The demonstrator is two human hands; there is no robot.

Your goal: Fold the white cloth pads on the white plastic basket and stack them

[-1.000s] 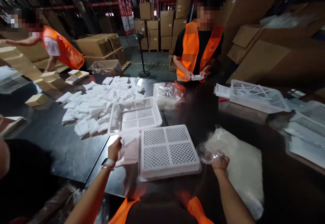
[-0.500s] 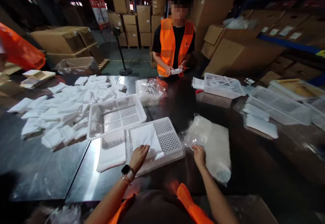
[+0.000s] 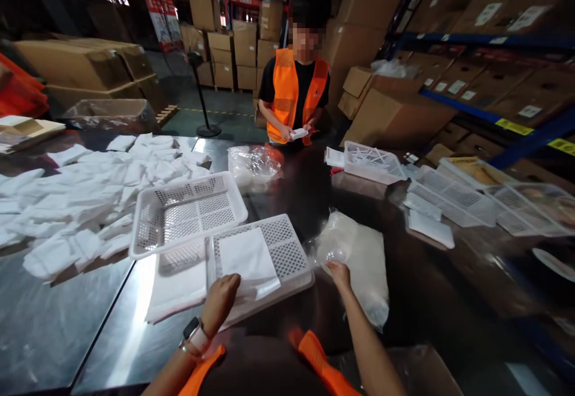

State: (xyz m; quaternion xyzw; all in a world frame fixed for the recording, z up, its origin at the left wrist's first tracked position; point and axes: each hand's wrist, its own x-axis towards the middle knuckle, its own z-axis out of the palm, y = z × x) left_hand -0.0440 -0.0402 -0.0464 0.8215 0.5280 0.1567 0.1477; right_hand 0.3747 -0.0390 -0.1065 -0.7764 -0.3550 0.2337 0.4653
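Note:
My left hand (image 3: 221, 300) is closed, its fingers curled at the near left edge of a flat white sheet or pouch (image 3: 248, 258); what it holds, if anything, is hidden. That white piece lies on an upturned white plastic basket (image 3: 290, 246). My right hand (image 3: 340, 275) pinches the crinkled clear plastic at the left side of a large plastic bag (image 3: 366, 258) with off-white contents. Left of the upturned basket, an upright white basket (image 3: 191, 207) rests partly over a stack of flat white pieces (image 3: 177, 285).
A heap of folded white cloth-like pieces (image 3: 99, 192) covers the table's left. A crumpled clear bag (image 3: 254, 165) lies farther back. Across the table, a co-worker in an orange vest (image 3: 283, 93) holds a small white item. More baskets (image 3: 375, 159) stand at the right.
The whole scene has shifted left as my head turned right. My left hand has drawn slightly leftward off the white piece. My right hand still pinches the clear plastic.

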